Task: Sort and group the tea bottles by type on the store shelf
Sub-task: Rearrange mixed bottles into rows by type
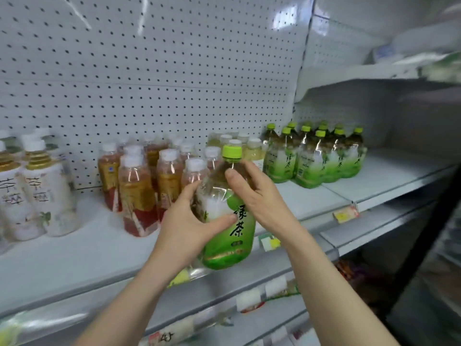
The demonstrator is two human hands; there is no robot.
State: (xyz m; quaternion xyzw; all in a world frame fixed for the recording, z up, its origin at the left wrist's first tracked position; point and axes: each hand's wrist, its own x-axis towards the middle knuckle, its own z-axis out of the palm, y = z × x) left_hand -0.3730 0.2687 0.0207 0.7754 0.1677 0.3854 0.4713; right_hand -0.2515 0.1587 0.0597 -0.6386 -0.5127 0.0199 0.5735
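- Your left thumb presses across the front of the green tea bottle; the other left fingers curl round its far side, mostly hidden.
- Your right thumb sits on the bottle's shoulder just under the green cap, with the right fingers wrapped behind the neck.
- Left hand grips mid-body, right hand grips the top.
- The bottle is roughly upright, held over the shelf front edge.
- Red-label bottles stand just behind your left hand.
- Pale yellow bottles stand behind the cap.
- Green-capped bottles are grouped to the right, white-label bottles far left.
- Pegboard backs the shelf; a yellow price tag is on the rail.
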